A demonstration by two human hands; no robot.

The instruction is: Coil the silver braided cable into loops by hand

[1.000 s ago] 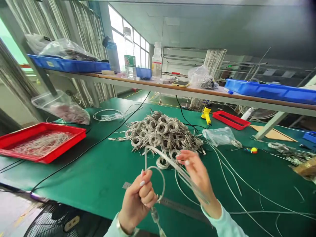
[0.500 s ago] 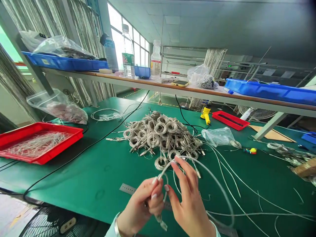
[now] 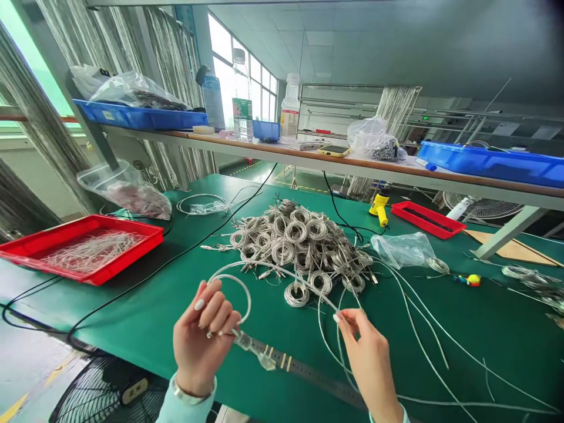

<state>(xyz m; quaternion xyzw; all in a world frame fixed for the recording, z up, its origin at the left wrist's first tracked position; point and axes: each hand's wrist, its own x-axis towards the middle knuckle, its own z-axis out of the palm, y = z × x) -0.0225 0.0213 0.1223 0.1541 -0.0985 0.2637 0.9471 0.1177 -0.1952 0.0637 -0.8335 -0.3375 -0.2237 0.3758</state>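
Cable loop (image 3: pixel 233 288) clenched in left fingers (image 3: pixel 215 311), right fingers (image 3: pixel 348 320) pinching it, near mat edge (image 3: pixel 145 371).

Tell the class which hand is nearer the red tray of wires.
Left. The left hand is in front of the red tray and to its right; the right hand is much farther right, beyond the coiled cable pile.

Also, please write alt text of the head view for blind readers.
The left hand and right hand hold a loop of braided silver cable over a green workbench, beside a heap of coiled cables and a red tray.
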